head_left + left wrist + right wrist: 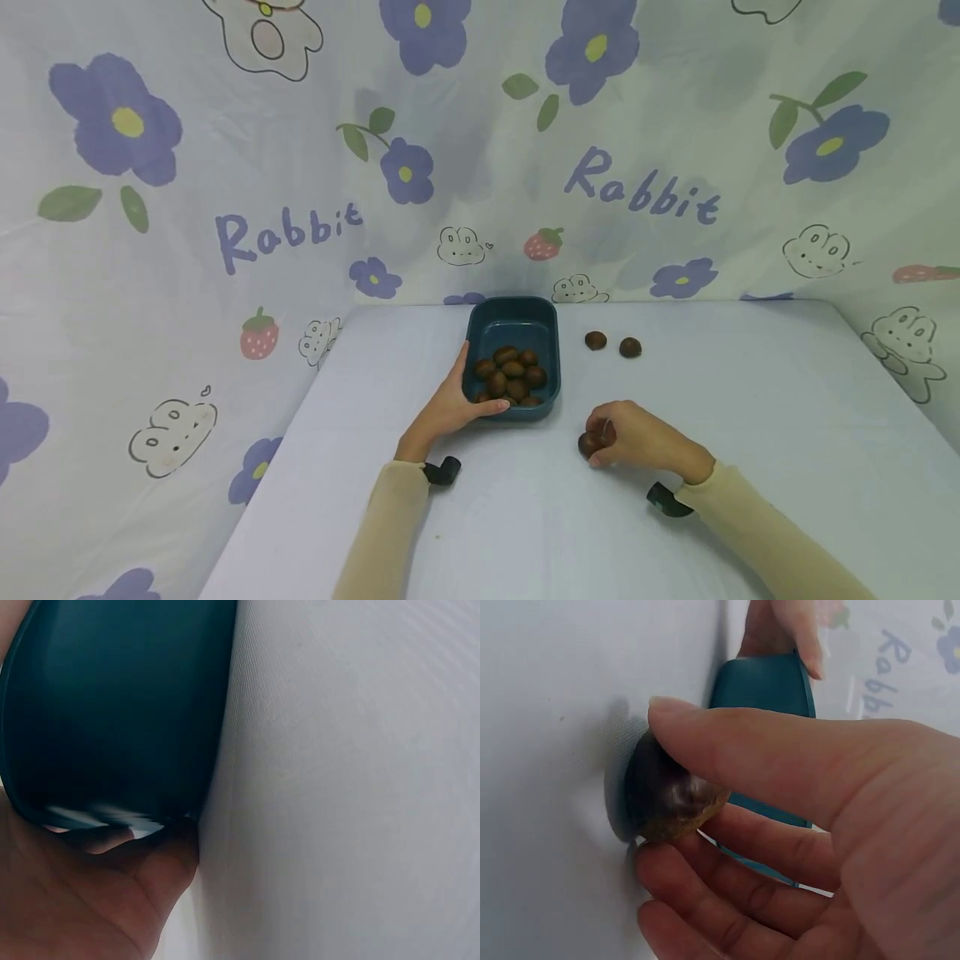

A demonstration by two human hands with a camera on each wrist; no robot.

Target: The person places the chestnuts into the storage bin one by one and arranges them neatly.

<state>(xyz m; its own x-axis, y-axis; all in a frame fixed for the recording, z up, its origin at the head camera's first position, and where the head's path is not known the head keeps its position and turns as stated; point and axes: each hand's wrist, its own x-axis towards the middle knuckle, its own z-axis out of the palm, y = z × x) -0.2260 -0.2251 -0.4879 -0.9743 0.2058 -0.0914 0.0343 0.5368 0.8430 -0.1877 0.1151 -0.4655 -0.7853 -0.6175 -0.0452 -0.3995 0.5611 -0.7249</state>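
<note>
A dark teal rectangular box (557,358) stands on the table with several brown chestnuts (512,368) gathered in its near half. My left hand (450,407) grips the box at its near left corner, the thumb across the front wall and the fingers along the left side. To the right of the box and closer to me, my right hand (637,437) pinches a glossy brown chestnut (675,795) between thumb and fingers, low over the white cloth. In the right wrist view the thumb covers part of that chestnut.
Two more chestnuts, a flatter one (596,340) and a rounder one (630,347), lie on the white tablecloth (750,400) right of the box. Behind the table hangs a curtain (480,167) printed with flowers and rabbits, close to the box's far end.
</note>
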